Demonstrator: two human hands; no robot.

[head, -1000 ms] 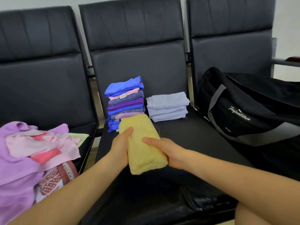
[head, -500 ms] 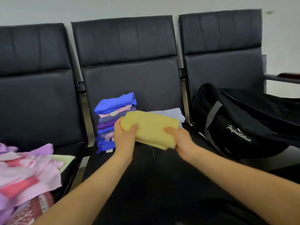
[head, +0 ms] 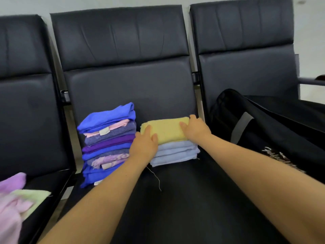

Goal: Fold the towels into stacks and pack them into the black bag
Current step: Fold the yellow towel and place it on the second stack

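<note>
black padded chairs (head: 123, 81), pale wall (head: 309, 32)

Both forearms come in bare from six o'clock, no sleeves, watch or rings on show, left hand (head: 143, 145) and right hand (head: 196, 129) ungloved, fingers short and plain.
</note>
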